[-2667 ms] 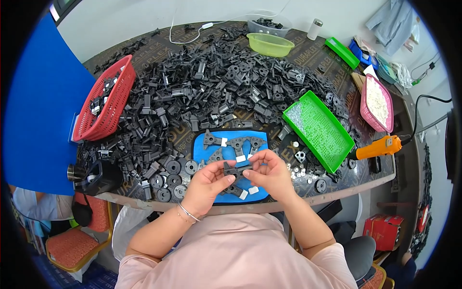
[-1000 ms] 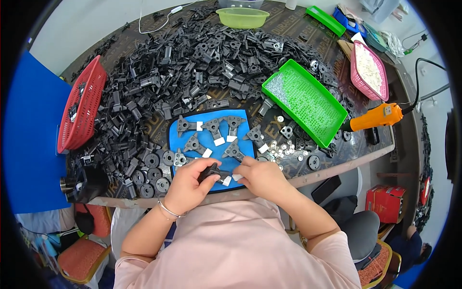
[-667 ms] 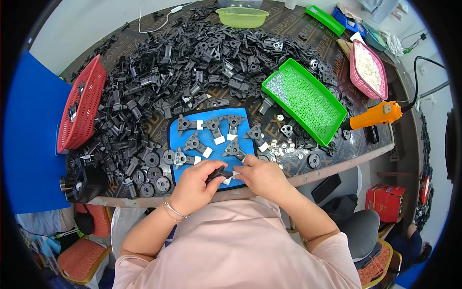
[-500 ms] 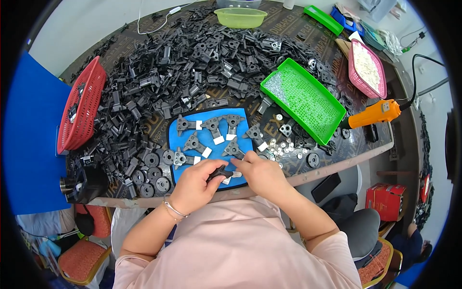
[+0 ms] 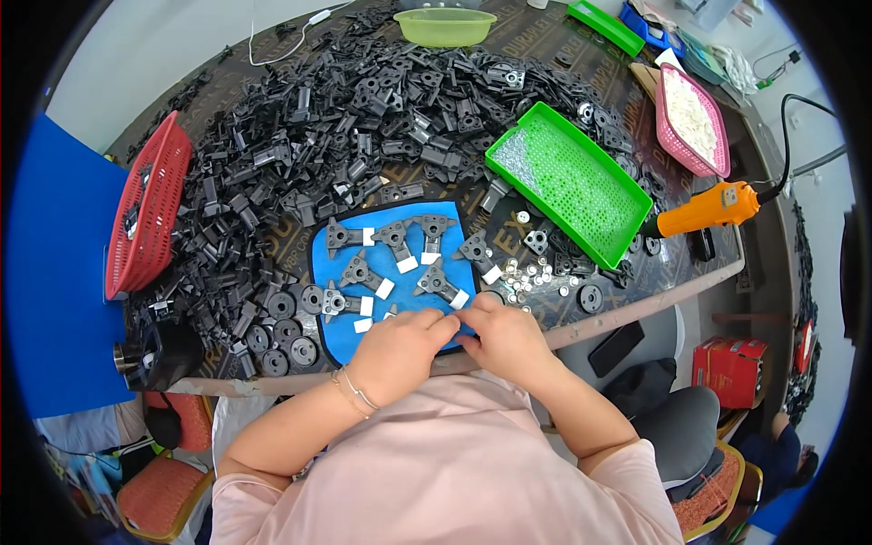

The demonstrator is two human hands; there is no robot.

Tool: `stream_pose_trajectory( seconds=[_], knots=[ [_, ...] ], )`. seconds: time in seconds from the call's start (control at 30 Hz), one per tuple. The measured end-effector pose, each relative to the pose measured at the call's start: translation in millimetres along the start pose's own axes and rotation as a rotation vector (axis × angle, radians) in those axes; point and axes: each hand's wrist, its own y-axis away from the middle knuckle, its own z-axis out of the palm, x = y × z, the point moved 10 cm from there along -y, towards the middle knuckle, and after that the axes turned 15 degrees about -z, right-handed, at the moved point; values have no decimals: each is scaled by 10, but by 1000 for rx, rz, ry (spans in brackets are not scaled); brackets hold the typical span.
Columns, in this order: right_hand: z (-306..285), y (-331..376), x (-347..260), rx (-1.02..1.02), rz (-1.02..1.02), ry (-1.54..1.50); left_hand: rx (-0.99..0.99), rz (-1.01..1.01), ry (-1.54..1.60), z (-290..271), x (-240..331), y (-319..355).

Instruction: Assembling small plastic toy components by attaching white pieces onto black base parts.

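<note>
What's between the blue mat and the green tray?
Head view: silvery round pieces, a dark triangular piece, an elongated black part, and a white-ended part overhanging the mat.

"Any lettering on your feed?"
"I see tan capitals printed repeatedly across the dark tabletop (image 5: pixel 510 245)."
"Elsewhere?"
"Pale marks on the red box (image 5: pixel 725 374), too small for me to read."

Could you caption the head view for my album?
Left hand and right hand close together at a blue mat bearing black parts, green tray nearby.
</note>
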Motion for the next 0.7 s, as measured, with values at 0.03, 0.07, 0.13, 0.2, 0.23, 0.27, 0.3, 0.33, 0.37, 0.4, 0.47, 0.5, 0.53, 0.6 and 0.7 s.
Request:
stream_pose_trajectory(
  seconds=[0.03,0.07,0.13,0.2,0.23,0.27,0.3,0.33,0.37,0.4,0.47,0.5,0.53,0.6,0.7],
  knots=[
    [11,-6,-1,-9,2,-1,10,17,-23,4,33,-6],
    [31,3,7,-12,0,-3,10,13,-22,25,81,-4],
    [76,47,48,-15,5,15,-44,50,-224,191,218,26],
    [80,73,59,-15,27,11,-77,28,-184,172,199,-35],
    [83,88,72,-12,51,9,-109,10,-144,168,176,-56],
    [89,90,64,-11,46,10,-105,16,-131,154,135,-58],
    [83,92,52,11,40,-2,-101,13,-133,171,92,-55],
    [73,86,36,33,33,-15,-70,20,-78,153,63,-53],
    [73,78,11,34,29,-16,-40,28,-22,102,59,-40],
    [32,72,-6,82,41,-26,-38,26,-24,64,27,-36],
    [9,44,-42,130,51,-36,-56,-240,182,-57,-306,-94],
    [-35,23,-67,178,46,0,-54,-241,182,-73,-341,-80],
    [-86,16,-83,226,42,37,20,-233,162,-143,-376,-69],
    [-20,5,-23,240,39,63,119,-227,171,-184,-418,-55],
    [-26,-9,59,251,57,82,167,-277,177,-131,-487,-95]
  ],
)
